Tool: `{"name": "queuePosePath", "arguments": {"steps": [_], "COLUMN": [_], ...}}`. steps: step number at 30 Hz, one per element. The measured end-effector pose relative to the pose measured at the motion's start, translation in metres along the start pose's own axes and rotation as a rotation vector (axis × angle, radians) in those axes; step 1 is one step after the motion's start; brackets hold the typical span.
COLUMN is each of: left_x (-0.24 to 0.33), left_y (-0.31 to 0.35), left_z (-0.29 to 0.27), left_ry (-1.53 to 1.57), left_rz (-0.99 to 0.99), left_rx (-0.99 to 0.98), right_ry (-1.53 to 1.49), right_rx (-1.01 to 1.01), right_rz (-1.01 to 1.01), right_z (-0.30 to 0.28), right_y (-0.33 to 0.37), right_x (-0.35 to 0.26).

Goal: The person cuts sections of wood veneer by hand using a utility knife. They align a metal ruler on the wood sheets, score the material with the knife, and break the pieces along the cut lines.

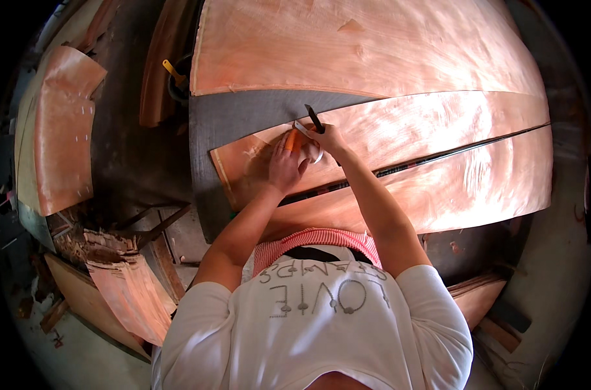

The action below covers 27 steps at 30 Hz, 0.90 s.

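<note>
I cannot tell what the right hand (327, 138) grips: only a dark blade tip (314, 117) and a whitish roll (316, 155) show past the fingers. The left hand (284, 166) covers part of the veneer strip (243, 166). The top veneer sheet (360, 45) runs off the upper edge. The scrap pile (123, 279) at lower left is blurred.

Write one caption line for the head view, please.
Both hands, left hand and right hand, work with a dark-bladed knife on thin reddish wood veneer sheets.

Both forearms reach forward, left hand (284, 168) pressing flat, right hand (327, 138) with fingers curled closed.
</note>
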State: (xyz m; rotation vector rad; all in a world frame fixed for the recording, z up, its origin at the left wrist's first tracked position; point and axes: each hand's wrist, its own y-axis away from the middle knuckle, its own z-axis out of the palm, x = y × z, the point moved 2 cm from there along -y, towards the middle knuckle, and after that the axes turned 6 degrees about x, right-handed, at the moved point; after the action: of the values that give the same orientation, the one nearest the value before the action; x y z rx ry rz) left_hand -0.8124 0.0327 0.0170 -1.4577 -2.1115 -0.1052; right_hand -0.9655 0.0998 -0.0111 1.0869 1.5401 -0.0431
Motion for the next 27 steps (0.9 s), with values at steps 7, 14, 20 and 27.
{"name": "queuePosePath", "arguments": {"steps": [7, 14, 20, 27], "left_x": [0.004, 0.004, 0.018, 0.022], "left_y": [-0.027, -0.025, -0.037, -0.044], "left_z": [-0.002, -0.001, -0.019, -0.02], "left_ry": [-0.12, -0.331, -0.303, -0.326], "left_rz": [0.046, 0.148, 0.138, 0.101], "left_rx": [-0.095, -0.242, -0.511, -0.598], "right_ry": [0.066, -0.008, 0.156, 0.874], "right_rx": [0.017, -0.065, 0.03, 0.033], "right_rz": [0.016, 0.022, -0.012, -0.218], "right_z": [-0.007, -0.025, -0.029, -0.095], "right_y": [-0.005, 0.033, 0.049, 0.033], "right_x": [0.008, 0.026, 0.034, -0.009]}}
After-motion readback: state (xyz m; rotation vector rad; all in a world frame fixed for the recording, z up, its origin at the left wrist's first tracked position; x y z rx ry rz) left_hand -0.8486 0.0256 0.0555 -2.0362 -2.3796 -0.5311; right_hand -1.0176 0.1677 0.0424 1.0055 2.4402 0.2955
